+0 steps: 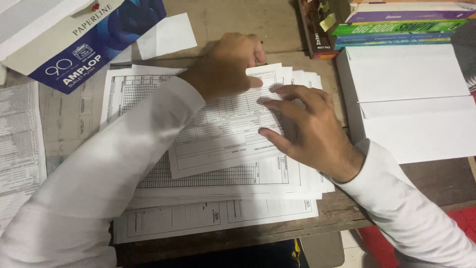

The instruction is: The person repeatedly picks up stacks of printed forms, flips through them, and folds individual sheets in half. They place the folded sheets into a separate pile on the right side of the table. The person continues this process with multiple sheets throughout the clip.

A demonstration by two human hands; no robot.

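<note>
A folded printed form (218, 134) lies on top of a fanned stack of similar forms (213, 191) on a wooden desk (233, 25). My left hand (225, 64) presses down on the top edge of the folded form, fingers curled over it. My right hand (307, 126) rests flat on the form's right side, fingers spread, fingertips on the paper. Both arms wear white sleeves. The left forearm covers the left part of the stack.
A blue and white envelope box (84, 37) sits at the top left, with a loose white slip (166, 34) beside it. White envelopes (411, 99) lie in a box at right, below a pile of books (396, 25). More printed sheets (20, 139) lie at far left.
</note>
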